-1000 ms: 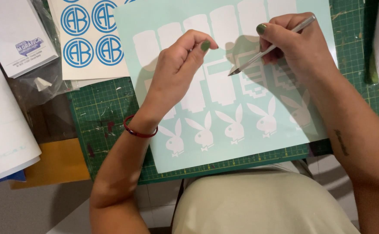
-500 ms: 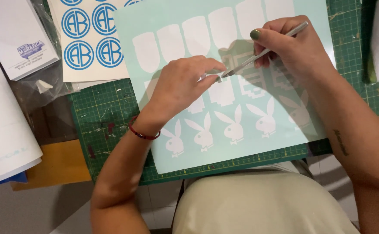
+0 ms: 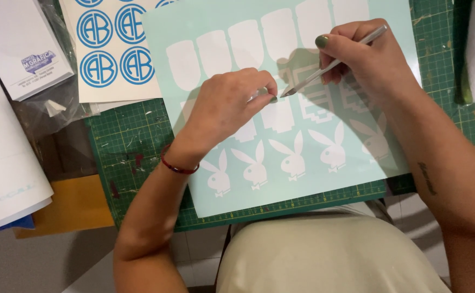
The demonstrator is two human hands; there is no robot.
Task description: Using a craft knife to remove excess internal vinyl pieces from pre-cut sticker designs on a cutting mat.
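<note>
The right hand (image 3: 375, 62) pinches a thin silver tool (image 3: 332, 64) like a pen, fingers closed around the shaft, tip angled down and left onto the vinyl sheet (image 3: 324, 179). The left hand (image 3: 224, 106) sits on the middle of that same sheet, fingers curled in, thumb and forefinger pressed together right at the tool's tip. It looks like they're pinching a tiny sliver of vinyl, but it's too small to say for sure.

The sheet is pale mint with white cutouts: a row of rounded tab shapes (image 3: 245, 43) along the top, some blocky stepped patterns under the right hand (partly in shadow), and a row of white rabbit heads (image 3: 294, 163) with bow ties along the bottom. It lies flat on a green cutting mat (image 3: 129, 157), which has a grid and plenty of scuffs, and its lower edge stops just short of the mat's ruler strip.

Up and to the left, another sheet (image 3: 112, 49) with blue circle monograms overlaps the mat and tucks under the mint one. Further left there's a white pad (image 3: 17, 46) on some clear plastic, a big white sheet (image 3: 4, 173) at the left edge, and an orange board (image 3: 69, 203) beneath it. There's a red bracelet (image 3: 177, 167) on the left wrist.
</note>
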